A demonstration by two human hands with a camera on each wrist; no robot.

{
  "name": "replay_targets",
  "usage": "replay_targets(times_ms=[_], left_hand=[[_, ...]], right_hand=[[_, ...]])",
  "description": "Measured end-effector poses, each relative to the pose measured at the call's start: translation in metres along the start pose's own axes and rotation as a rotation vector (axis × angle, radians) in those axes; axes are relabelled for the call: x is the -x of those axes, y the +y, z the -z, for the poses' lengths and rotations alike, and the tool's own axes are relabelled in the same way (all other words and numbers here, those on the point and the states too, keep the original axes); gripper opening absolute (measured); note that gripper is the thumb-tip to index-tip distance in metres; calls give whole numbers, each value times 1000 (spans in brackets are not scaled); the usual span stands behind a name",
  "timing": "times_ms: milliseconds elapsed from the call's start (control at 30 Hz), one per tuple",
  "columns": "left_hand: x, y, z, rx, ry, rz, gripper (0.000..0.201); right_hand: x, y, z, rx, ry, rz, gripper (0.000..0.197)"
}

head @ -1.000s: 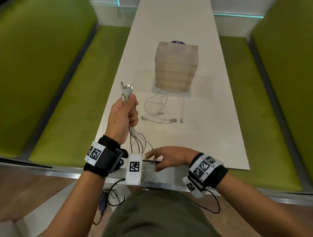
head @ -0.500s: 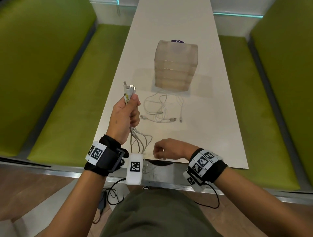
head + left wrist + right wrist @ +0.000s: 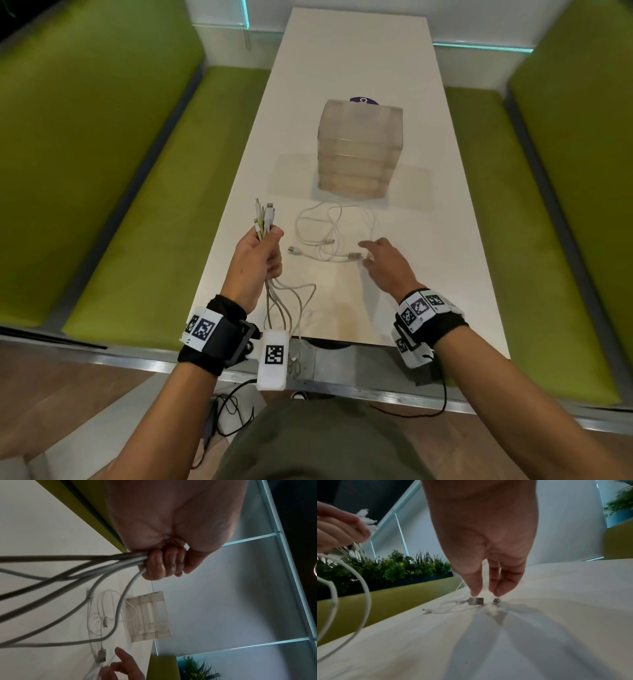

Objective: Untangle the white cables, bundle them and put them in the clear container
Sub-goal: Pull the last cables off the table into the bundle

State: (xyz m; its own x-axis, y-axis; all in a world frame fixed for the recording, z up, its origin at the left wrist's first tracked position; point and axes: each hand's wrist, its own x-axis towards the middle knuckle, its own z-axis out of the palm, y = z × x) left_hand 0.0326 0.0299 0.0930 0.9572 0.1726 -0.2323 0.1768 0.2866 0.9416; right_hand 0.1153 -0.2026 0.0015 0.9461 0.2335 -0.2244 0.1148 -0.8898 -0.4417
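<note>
My left hand [image 3: 262, 255] grips a bunch of several white cables [image 3: 264, 219]; their plug ends stick up above my fist and the cords [image 3: 291, 301] trail down over the near table edge. In the left wrist view my fingers [image 3: 161, 563] curl round the cords. More tangled white cables [image 3: 329, 233] lie loose on the white table [image 3: 428, 240] in front of the clear container [image 3: 359, 147]. My right hand [image 3: 368, 255] hovers over them with fingers spread, thumb and fingertips just above a USB plug [image 3: 476, 601]. It holds nothing.
Green bench seats [image 3: 144, 222] run along both sides of the narrow table. A purple disc [image 3: 363, 100] peeks out behind the container. A black wire [image 3: 226, 404] dangles under the near table edge. Plants [image 3: 399, 566] stand beyond the left bench.
My right hand left the near table edge, moved forward and opened over the loose cables. The left hand kept its bunch, almost still.
</note>
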Motion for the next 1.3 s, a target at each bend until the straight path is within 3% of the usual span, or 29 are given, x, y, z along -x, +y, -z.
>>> replay_targets(times_ms=[233, 433, 533, 733, 800, 1000, 1133, 1300], left_hand=[[2, -4, 5, -45, -33, 4, 20], [1, -6, 7, -94, -23, -32, 25], [-2, -7, 1, -100, -21, -100, 26], [-9, -4, -15, -14, -12, -179, 22], [-8, -3, -19, 7, -22, -190, 23], [-6, -4, -14, 65, -11, -240, 23], [-4, -3, -7, 73, 21, -251, 24], [-3, -3, -5, 97, 28, -251, 23]], right_hand=[[-18, -11, 4, -16, -53, 14, 19], [-13, -37, 79, -368, 207, 131, 10], [-6, -50, 110, -374, 290, 244, 15], [26, -91, 143, -338, 139, 553, 25], [36, -107, 147, -328, 151, 657, 27], [53, -134, 150, -370, 471, 860, 24], [53, -132, 152, -458, 623, 835, 18], [53, -128, 152, -507, 679, 780, 17]])
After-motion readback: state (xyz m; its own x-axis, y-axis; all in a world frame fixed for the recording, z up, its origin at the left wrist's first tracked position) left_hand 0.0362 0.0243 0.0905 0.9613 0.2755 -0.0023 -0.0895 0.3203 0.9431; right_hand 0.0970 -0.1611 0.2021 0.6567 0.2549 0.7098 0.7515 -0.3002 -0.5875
